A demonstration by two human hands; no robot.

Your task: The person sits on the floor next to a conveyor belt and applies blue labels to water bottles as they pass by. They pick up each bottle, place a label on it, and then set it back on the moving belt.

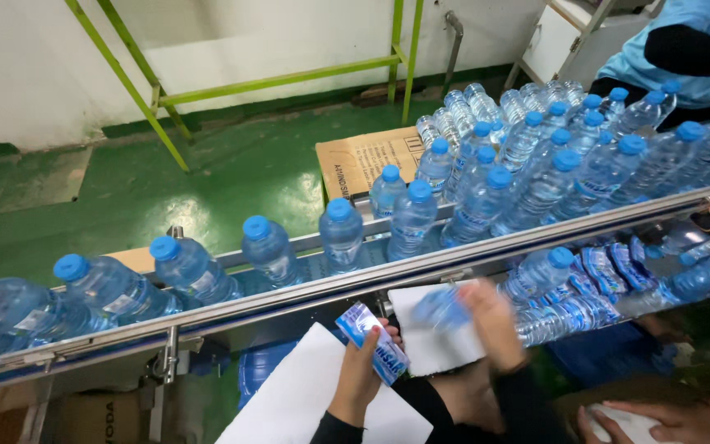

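A long conveyor (421, 261) crosses in front of me, carrying a row of blue-capped water bottles (341, 233) that bunch up at the far right. Below it lie white sheets (301, 395). My left hand (361, 362) is closed around a blue-and-white label sleeve (374, 333), just under the conveyor rail. My right hand (495, 321) is blurred, gripping a small bottle (444, 308) beside it.

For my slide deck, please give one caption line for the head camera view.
Left hand holds a blue-and-white label beside a conveyor of blue-capped water bottles; blurred right hand.
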